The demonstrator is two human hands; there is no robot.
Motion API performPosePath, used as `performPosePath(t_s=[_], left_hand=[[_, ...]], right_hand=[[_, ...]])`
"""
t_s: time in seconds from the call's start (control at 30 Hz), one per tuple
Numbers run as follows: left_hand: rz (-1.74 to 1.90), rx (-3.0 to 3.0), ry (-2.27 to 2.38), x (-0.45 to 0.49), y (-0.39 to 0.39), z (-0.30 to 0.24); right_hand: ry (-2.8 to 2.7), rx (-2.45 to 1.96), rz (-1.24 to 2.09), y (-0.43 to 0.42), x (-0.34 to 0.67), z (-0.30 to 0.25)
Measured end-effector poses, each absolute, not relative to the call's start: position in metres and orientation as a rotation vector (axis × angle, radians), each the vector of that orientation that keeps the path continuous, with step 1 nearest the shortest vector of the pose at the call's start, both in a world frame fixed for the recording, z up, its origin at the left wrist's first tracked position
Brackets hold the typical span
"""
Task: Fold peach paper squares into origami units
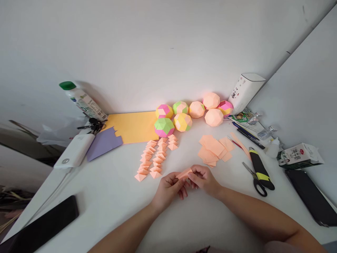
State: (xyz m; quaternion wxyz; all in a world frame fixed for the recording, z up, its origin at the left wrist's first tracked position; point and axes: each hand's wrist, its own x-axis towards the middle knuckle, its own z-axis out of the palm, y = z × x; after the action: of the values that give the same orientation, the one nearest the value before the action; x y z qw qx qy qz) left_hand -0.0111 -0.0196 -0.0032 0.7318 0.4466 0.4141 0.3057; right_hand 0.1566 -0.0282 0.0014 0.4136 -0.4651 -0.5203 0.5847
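Observation:
A small folded piece of peach paper (184,173) is pinched between my two hands over the front middle of the table. My left hand (168,188) grips its left end, and my right hand (204,178) has fingers closed on its right end. Just beyond my left hand stand rows of folded peach paper units (158,160). Past my right hand lies a loose pile of flat peach paper pieces (214,149). Several faceted paper balls (183,122) in peach, yellow, green and pink sit against the wall.
Orange card (134,126) and purple card (104,144) lie at back left, near a green-capped bottle (84,100) and white power bank (75,151). A black phone (47,225) is front left. Scissors (256,181), a black-and-yellow cutter (260,168), pens (247,135) and a milk carton (300,155) stand right.

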Motion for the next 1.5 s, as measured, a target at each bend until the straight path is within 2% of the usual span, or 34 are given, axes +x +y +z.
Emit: performPosePath(t_s=[0.37,0.53,0.77,1.07,1.27,1.5], left_hand=[[0.594,1.070,0.916,-0.012,-0.021,0.000],[0.595,1.071,0.900,-0.013,-0.021,0.002],[0.582,1.113,0.883,-0.012,-0.020,0.004],[0.569,1.146,0.871,-0.014,-0.021,-0.006],[0.572,1.108,0.895,-0.015,-0.021,-0.004],[0.613,1.060,0.872,-0.016,-0.016,-0.001]], right_hand=[[-1.364,-1.135,1.479,-0.030,0.158,0.000],[-1.348,-0.839,1.746,-0.031,0.152,0.010],[-1.307,-0.779,1.810,-0.031,0.151,0.012],[-1.319,-0.841,1.774,-0.031,0.153,0.004],[-1.299,-1.038,1.627,-0.028,0.159,0.001],[-1.158,-0.915,1.596,-0.025,0.164,-0.009]])
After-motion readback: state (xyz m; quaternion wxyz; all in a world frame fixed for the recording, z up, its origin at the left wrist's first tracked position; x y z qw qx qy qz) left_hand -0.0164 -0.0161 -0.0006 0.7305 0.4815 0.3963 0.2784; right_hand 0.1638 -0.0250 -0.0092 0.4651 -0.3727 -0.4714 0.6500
